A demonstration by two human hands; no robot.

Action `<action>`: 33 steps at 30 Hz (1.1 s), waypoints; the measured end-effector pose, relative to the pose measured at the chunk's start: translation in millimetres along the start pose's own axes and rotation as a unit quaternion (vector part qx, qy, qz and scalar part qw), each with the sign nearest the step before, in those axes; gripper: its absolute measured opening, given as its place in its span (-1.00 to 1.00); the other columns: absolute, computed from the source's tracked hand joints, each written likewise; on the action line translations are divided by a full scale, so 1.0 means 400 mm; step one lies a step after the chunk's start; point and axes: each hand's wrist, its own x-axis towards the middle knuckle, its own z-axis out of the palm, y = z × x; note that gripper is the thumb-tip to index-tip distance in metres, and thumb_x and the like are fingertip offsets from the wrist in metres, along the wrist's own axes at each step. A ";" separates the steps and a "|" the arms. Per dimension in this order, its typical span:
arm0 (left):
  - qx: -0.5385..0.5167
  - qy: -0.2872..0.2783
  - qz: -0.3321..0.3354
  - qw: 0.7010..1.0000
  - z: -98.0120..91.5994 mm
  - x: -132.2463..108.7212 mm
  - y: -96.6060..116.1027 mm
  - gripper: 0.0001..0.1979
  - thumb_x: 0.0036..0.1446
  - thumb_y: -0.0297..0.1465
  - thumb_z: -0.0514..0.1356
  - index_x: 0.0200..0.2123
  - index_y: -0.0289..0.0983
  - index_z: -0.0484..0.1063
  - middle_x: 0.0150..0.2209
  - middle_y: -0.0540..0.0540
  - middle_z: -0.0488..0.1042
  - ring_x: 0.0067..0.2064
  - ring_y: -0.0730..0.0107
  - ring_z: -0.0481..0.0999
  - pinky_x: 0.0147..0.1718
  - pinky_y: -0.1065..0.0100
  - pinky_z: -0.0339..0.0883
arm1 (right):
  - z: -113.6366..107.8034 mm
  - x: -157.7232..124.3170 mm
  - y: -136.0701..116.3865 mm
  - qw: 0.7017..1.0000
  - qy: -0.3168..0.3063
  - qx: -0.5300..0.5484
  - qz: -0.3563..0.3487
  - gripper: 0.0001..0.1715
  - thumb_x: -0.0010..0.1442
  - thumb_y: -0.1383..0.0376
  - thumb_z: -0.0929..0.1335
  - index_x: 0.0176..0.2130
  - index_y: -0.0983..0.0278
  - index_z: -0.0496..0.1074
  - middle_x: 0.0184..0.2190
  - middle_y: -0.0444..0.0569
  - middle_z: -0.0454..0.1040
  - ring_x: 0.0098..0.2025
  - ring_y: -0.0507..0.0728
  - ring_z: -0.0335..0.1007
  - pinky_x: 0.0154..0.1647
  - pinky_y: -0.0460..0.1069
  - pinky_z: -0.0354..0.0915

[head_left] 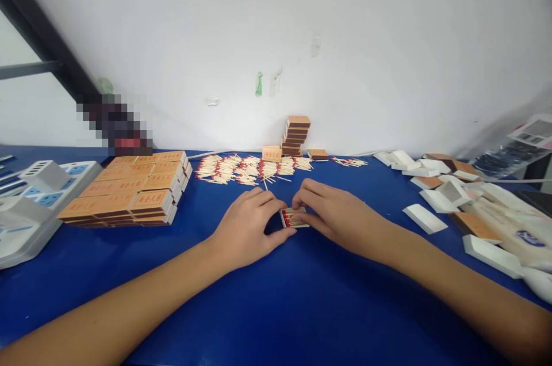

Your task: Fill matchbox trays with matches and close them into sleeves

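A small white matchbox tray point(307, 226) with red-tipped matches point(288, 220) lying in it sits on the blue table between my hands. My left hand point(248, 225) is closed on its left end, the thumb along the near side and the fingers at the far side. Over the tray's right part, my right hand point(334, 210) has its thumb and fingers closed together on the matches; its fingers partly hide them. Just beyond my hands, loose matches point(218, 169) lie in heaps, with a leaning stack of matchboxes point(297, 133) behind them.
Stacked orange matchboxes point(129, 185) stand at left, beside a white power strip point(81, 182). On the right lie scattered white trays point(425, 218), orange sleeves point(474, 227) and a pale plastic package point(513, 219). A few matches point(349, 162) lie by the wall point(366, 67).
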 end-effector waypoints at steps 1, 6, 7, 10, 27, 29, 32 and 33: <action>0.000 -0.002 -0.001 1.000 0.000 0.000 -0.001 -0.72 0.28 -0.20 0.35 -0.06 -0.26 0.55 -0.14 -0.14 0.59 -0.09 0.12 0.54 -0.01 0.05 0.43 | -0.005 0.000 0.009 1.000 0.001 0.012 0.004 -0.83 0.47 0.22 0.28 -0.14 0.21 0.42 -0.15 0.01 0.47 -0.25 0.13 0.44 -0.26 0.02 0.29; 0.001 0.001 -0.004 1.000 0.001 0.000 -0.007 -0.70 0.27 -0.19 0.35 -0.04 -0.24 0.55 -0.13 -0.13 0.58 -0.08 0.12 0.55 -0.01 0.06 0.43 | -0.045 -0.004 0.067 0.996 -0.046 0.060 0.035 -0.78 0.45 0.12 0.32 -0.17 0.19 0.45 -0.20 -0.03 0.47 -0.24 0.13 0.40 -0.23 0.03 0.30; 0.001 0.002 -0.005 1.000 0.001 0.000 -0.007 -0.70 0.27 -0.19 0.35 -0.05 -0.24 0.55 -0.14 -0.13 0.58 -0.08 0.12 0.55 -0.01 0.07 0.43 | -0.050 -0.005 0.074 0.995 -0.062 0.064 0.037 -0.77 0.44 0.10 0.33 -0.17 0.18 0.45 -0.20 -0.03 0.48 -0.24 0.13 0.39 -0.24 0.03 0.30; 0.001 0.002 -0.007 1.000 0.001 0.001 -0.008 -0.71 0.27 -0.19 0.36 -0.05 -0.24 0.55 -0.15 -0.13 0.58 -0.09 0.12 0.55 -0.02 0.07 0.44 | -0.051 -0.009 0.074 0.992 -0.090 0.078 0.039 -0.77 0.43 0.10 0.33 -0.20 0.18 0.46 -0.21 -0.04 0.48 -0.23 0.14 0.39 -0.22 0.04 0.29; 0.001 0.003 -0.001 1.000 0.000 0.000 -0.008 -0.71 0.28 -0.18 0.34 -0.05 -0.24 0.54 -0.14 -0.14 0.58 -0.08 0.12 0.55 -0.02 0.07 0.44 | -0.031 -0.007 0.033 0.991 -0.071 0.108 0.024 -0.77 0.44 0.16 0.30 -0.21 0.19 0.47 -0.24 -0.04 0.48 -0.30 0.10 0.37 -0.28 0.02 0.27; -0.001 0.004 -0.002 1.000 0.000 -0.001 -0.008 -0.71 0.28 -0.18 0.35 -0.05 -0.23 0.54 -0.14 -0.14 0.58 -0.09 0.12 0.55 -0.02 0.07 0.44 | -0.031 -0.008 0.032 0.991 -0.071 0.107 0.024 -0.77 0.44 0.15 0.31 -0.22 0.19 0.48 -0.27 -0.05 0.47 -0.31 0.10 0.36 -0.30 0.02 0.27; -0.006 0.004 -0.004 1.000 -0.001 0.000 -0.006 -0.71 0.27 -0.19 0.36 -0.06 -0.24 0.55 -0.14 -0.14 0.58 -0.09 0.12 0.55 -0.02 0.07 0.44 | -0.027 -0.007 0.032 0.992 -0.065 0.103 0.022 -0.75 0.43 0.14 0.31 -0.23 0.19 0.48 -0.28 -0.05 0.46 -0.33 0.09 0.34 -0.31 0.01 0.26; -0.008 0.002 -0.004 1.000 -0.001 0.001 -0.005 -0.71 0.27 -0.20 0.36 -0.06 -0.25 0.55 -0.14 -0.14 0.58 -0.09 0.12 0.55 -0.02 0.07 0.44 | -0.025 -0.007 0.031 0.993 -0.058 0.102 0.021 -0.75 0.43 0.14 0.31 -0.23 0.20 0.48 -0.28 -0.05 0.46 -0.33 0.09 0.34 -0.31 0.01 0.26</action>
